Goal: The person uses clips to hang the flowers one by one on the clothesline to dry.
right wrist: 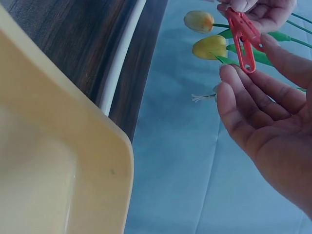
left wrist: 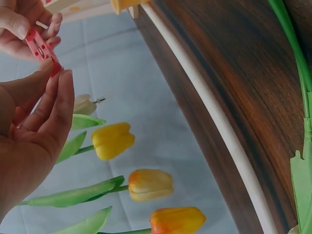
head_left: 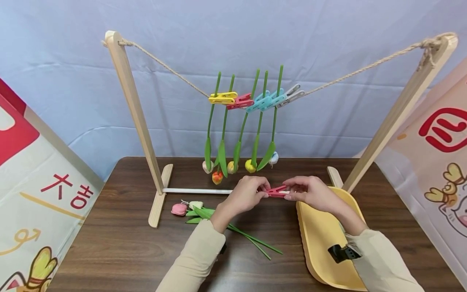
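Observation:
A red clothespin (head_left: pixel 277 191) is held in the air between both hands, above the table and in front of the hanging tulips. My left hand (head_left: pixel 248 190) pinches one end of it between thumb and fingers. At its other end, the thumb and fingertips of my right hand (head_left: pixel 308 192) lie on the two handles, plain in the right wrist view (right wrist: pixel 273 107). Behind the hands, several artificial tulips hang blossom down from a rope (head_left: pixel 168 73), clipped by yellow (head_left: pixel 222 97), red (head_left: pixel 240 101), blue and grey clothespins. Two loose tulips, one pink (head_left: pixel 179 209) and one white (head_left: pixel 196 205), lie under my left forearm.
A wooden frame with a left post (head_left: pixel 133 105) and right post (head_left: pixel 401 109) carries the rope. Its white crossbar (head_left: pixel 197 191) runs low behind the hands. Beneath my right forearm is a yellow tray (head_left: pixel 317 231). Printed panels flank the table (head_left: pixel 120 251).

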Demonstrator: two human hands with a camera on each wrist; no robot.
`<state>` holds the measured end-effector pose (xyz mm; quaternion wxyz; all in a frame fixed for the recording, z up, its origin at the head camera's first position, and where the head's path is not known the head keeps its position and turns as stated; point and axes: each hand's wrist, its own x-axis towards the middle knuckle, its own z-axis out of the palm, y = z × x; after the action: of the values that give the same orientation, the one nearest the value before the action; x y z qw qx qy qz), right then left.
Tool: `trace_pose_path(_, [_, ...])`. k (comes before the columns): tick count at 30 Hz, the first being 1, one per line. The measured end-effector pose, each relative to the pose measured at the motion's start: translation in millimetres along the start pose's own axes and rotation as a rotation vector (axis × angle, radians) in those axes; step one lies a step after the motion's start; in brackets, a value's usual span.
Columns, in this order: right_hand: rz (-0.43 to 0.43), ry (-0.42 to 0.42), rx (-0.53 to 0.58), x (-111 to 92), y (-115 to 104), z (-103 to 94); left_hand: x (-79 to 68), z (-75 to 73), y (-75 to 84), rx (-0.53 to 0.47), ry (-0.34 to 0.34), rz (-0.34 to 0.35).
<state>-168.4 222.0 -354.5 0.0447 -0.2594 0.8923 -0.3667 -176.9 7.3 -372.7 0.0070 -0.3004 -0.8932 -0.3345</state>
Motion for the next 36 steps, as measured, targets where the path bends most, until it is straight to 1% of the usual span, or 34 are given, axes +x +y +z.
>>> trace_pose_path(5, [0.029, -0.032, 0.055, -2, 4, -0.2, -2.3, 0.5, -0.7, -0.013, 0.001, 0.002])
trace_pose_path(8, [0.022, -0.031, 0.091, -2, 7, 0.5, -3.5, 1.7, -1.3, -0.028, -0.006, -0.002])
trace_pose_path(11, [-0.002, -0.002, 0.122, -4, 10, 0.7, -4.6, 1.8, -4.0, -0.042, -0.011, 0.000])
trace_pose_path(14, [-0.007, 0.045, 0.126, -7, 12, -2.8, -8.9, -0.6, -10.0, -0.028, -0.021, -0.007])
trace_pose_path(17, [0.012, 0.084, 0.094, -12, 16, -9.3, -17.2, -3.8, -19.1, 0.013, -0.052, -0.048])
trace_pose_path(20, [0.050, 0.103, 0.042, -18, 21, -16.9, -28.4, -4.3, -30.3, 0.062, -0.107, -0.119])
trace_pose_path(22, [0.085, 0.117, -0.003, -22, 25, -21.6, -36.3, -2.4, -38.5, 0.085, -0.149, -0.167])
trace_pose_path(24, [0.122, 0.125, -0.022, -26, 28, -26.0, -43.9, 1.1, -47.0, 0.105, -0.187, -0.216])
trace_pose_path(26, [0.153, 0.136, -0.033, -30, 31, -29.9, -51.2, 5.2, -55.0, 0.120, -0.210, -0.258])
trace_pose_path(28, [0.175, 0.146, -0.036, -34, 32, -33.5, -57.5, 9.2, -61.6, 0.128, -0.219, -0.290])
trace_pose_path(31, [0.181, 0.164, -0.063, -39, 35, -37.5, -64.5, 14.8, -68.6, 0.148, -0.211, -0.307])
trace_pose_path(34, [0.166, 0.193, -0.102, -42, 38, -39.1, -68.6, 20.4, -72.0, 0.176, -0.196, -0.306])
trace_pose_path(36, [0.148, 0.221, -0.128, -44, 41, -38.9, -70.5, 24.4, -73.3, 0.214, -0.177, -0.289])
